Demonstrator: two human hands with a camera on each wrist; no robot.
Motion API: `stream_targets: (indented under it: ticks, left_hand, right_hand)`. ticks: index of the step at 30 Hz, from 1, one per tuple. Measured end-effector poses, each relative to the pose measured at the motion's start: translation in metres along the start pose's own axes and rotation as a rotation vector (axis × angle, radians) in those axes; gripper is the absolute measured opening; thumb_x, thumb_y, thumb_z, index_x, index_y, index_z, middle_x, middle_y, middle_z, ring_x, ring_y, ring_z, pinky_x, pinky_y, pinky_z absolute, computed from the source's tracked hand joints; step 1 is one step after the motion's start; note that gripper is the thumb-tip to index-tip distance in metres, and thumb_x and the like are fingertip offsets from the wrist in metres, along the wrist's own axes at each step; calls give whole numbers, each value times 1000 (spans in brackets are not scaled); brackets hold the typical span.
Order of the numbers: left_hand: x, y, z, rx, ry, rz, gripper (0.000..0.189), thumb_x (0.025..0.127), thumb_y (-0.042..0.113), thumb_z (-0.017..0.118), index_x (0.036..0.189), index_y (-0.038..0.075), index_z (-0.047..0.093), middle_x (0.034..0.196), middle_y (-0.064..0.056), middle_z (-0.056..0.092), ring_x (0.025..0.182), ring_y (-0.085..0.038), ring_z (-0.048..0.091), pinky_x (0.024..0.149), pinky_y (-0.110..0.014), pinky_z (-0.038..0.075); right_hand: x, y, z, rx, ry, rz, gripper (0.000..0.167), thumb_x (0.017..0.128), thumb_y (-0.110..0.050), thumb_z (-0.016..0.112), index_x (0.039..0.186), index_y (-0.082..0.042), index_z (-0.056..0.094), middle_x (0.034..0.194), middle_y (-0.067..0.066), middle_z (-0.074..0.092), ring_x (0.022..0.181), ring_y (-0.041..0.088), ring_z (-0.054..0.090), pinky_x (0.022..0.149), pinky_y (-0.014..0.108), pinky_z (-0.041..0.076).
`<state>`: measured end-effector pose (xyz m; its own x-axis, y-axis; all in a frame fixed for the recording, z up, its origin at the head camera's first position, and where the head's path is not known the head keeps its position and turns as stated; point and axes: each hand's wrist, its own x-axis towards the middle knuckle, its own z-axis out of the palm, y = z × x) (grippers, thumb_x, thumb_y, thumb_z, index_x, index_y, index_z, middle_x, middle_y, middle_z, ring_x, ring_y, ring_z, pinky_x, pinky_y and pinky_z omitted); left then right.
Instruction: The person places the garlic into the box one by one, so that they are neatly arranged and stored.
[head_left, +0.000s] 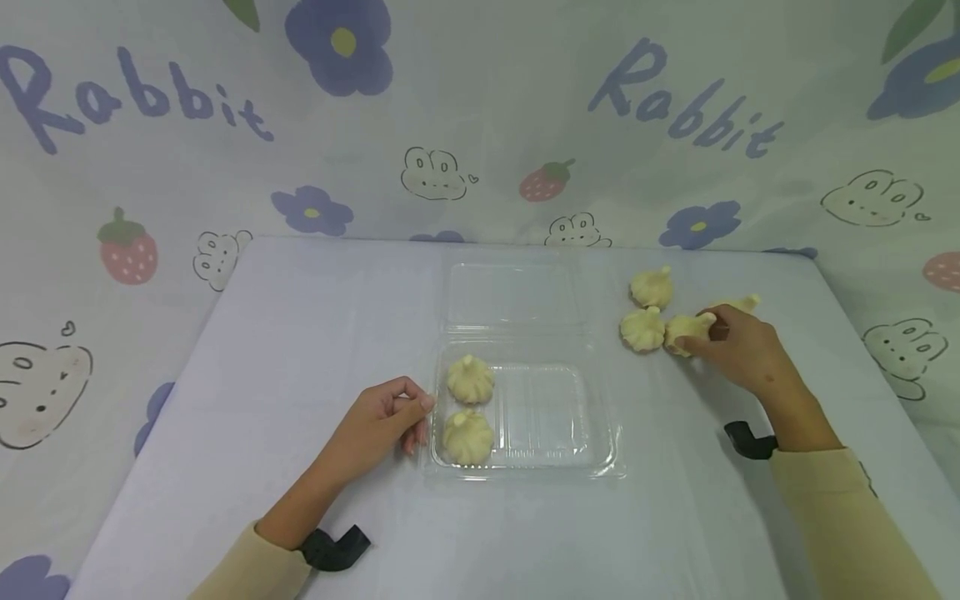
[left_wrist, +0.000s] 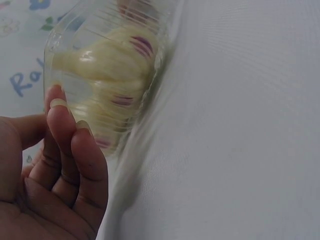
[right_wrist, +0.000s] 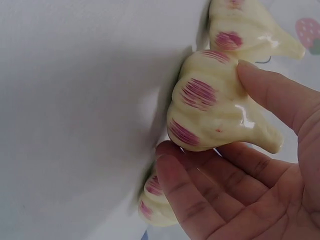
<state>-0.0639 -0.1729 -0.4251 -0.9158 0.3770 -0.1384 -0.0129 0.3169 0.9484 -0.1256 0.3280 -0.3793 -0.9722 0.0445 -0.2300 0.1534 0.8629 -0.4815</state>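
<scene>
A clear plastic clamshell container (head_left: 540,417) lies with its lid folded back on the white table. Two cream garlic bulbs (head_left: 470,380) sit along its left side, one behind the other. My left hand (head_left: 388,423) pinches the container's left rim between thumb and fingertips; purple streaks on the bulbs show through the wall (left_wrist: 107,65) in the left wrist view. Over on the right, my right hand (head_left: 738,346) grips a garlic bulb (right_wrist: 215,105), thumb on one side and fingers on the other. Neighbouring garlic bulbs (head_left: 642,329) stand close by it.
Another garlic bulb (head_left: 651,287) stands at the back of the right group, and one more (head_left: 742,302) is partly hidden behind my right hand. The open lid (head_left: 517,292) extends toward the back edge. A cloth printed with flowers and rabbits (head_left: 480,100) hangs behind the table.
</scene>
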Motion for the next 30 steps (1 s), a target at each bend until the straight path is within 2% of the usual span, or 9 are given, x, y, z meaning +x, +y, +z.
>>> stream_targets:
  ticks: [10,30]
  left_hand:
    - [1,2,0,9,3,-4,25,107,28,63,98,5,61,67,-4,67,55,-19,60,52,-25,44]
    - [0,3,1,3,8,3,24,107,27,64,97,6,62,67,-4,66,55,-20,60,53,-27,46]
  right_hand:
    - [0,2,4,-19,28,-12,84,98,-56,69,148,6,45,138,41,54,130,56,52,94,67,49]
    - [-2,7,9,0,51,-28,88,95,-58,72,147,6,44,134,40,57,126,55,54,90,64,50]
